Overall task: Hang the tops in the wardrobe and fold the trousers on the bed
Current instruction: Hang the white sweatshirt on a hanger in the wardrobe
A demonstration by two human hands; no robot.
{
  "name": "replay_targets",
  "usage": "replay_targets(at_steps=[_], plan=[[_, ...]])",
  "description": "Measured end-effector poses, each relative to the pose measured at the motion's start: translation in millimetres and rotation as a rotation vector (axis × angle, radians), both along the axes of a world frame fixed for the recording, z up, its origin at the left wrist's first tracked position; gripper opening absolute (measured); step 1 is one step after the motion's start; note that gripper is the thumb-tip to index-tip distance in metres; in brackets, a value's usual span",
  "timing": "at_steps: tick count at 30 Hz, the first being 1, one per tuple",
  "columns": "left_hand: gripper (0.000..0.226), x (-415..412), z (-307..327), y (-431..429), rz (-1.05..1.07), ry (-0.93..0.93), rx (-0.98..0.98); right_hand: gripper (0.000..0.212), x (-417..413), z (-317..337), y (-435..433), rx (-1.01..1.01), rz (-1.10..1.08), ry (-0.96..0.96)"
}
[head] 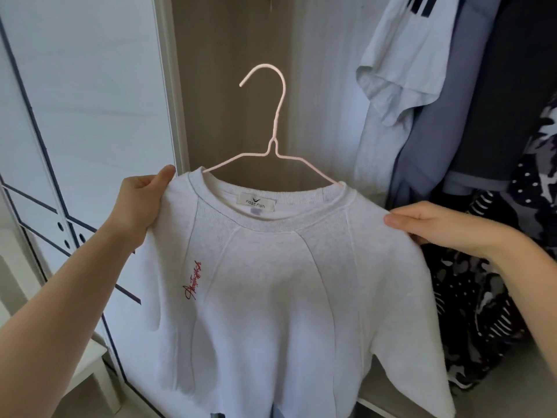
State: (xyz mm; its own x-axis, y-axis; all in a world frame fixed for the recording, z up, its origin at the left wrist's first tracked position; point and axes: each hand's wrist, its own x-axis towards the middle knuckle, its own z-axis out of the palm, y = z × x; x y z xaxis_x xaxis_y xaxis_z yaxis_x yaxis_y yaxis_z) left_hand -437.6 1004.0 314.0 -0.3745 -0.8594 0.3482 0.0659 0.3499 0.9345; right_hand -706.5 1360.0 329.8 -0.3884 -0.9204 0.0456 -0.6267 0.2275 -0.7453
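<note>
A white sweatshirt [271,297] fills the middle of the frame, held up in front of the open wardrobe. It hangs on a pale pink wire hanger [273,143]. Its long axis runs top to bottom, with the neckline up and the hem dropping past the lower edge of the frame. The front faces the camera. A woven label [256,202] shows inside the back of the neck, and a line of red script [191,280] runs up the chest at centre left.

The hanger's hook points straight up, its open end turned toward the left of the frame, and it touches nothing. The 2 wire arms slope into the neck opening, and the right one sits slightly lower.

The left hand [141,203] grips the shoulder at centre left, thumb curled over the top edge and fingers hidden behind the cloth. The right hand [437,224] pinches the other shoulder at centre right, thumb on top and fingers tucked underneath.

At the left of the frame stands a white wardrobe door [75,116] with dark trim lines. In the upper right hang a white T-shirt with dark stripes [401,70], a blue-grey garment [437,131] just beside it, and a dark patterned garment [497,282] down the right edge.
</note>
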Motion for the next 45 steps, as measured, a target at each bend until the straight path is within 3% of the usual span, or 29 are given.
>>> replay_targets(at_steps=[2, 4, 9, 11, 13, 15, 17, 19, 24, 27, 31, 37, 41, 45], plan=[[0.038, 1, -2, -2, -0.016, 0.031, 0.035, 0.061, 1, 1, 0, 0.081, -0.001, -0.005], [0.037, 0, -3, -2, -0.029, 0.048, 0.077, 0.031, 6, 0, -6, 0.037, -0.035, 0.078], [0.044, -8, -3, 2, -0.033, 0.036, 0.068, 0.016, 29, -14, -30, -0.144, -0.022, 0.251], [0.052, -6, -4, -4, -0.043, -0.006, 0.032, 0.026, 32, -19, -32, -0.235, -0.011, 0.203], [0.054, -2, -3, -11, -0.042, -0.123, -0.078, 0.058, 38, -19, -30, -0.328, -0.012, -0.072], [0.058, -1, -3, -14, -0.051, -0.223, -0.170, 0.071, 43, -13, -30, -0.409, -0.024, -0.315], [0.060, -4, 0, -14, -0.063, -0.259, -0.224, 0.058, 49, -3, -29, -0.507, -0.082, -0.444], [0.055, -7, 1, -17, -0.074, -0.275, -0.297, 0.023, 56, 14, -28, -0.602, -0.167, -0.505], [0.031, -28, -6, -22, -0.088, -0.310, -0.428, 0.039, 79, 63, -16, -0.648, -0.196, -0.457], [0.019, -48, -3, -8, -0.097, -0.246, -0.457, 0.021, 96, 94, -7, -0.687, -0.177, -0.447], [0.035, -79, 11, 7, -0.147, -0.128, -0.432, 0.022, 111, 125, -4, -0.687, -0.223, -0.399], [0.069, -126, 57, 23, -0.339, -0.132, -0.565, 0.021, 130, 179, -17, -0.730, -0.333, -0.382], [0.063, -139, 94, 42, -0.459, -0.104, -0.605, 0.018, 145, 208, -36, -0.805, -0.375, -0.406], [0.053, -124, 137, 60, -0.620, 0.033, -0.557, 0.023, 158, 217, -51, -0.788, -0.279, -0.433]])
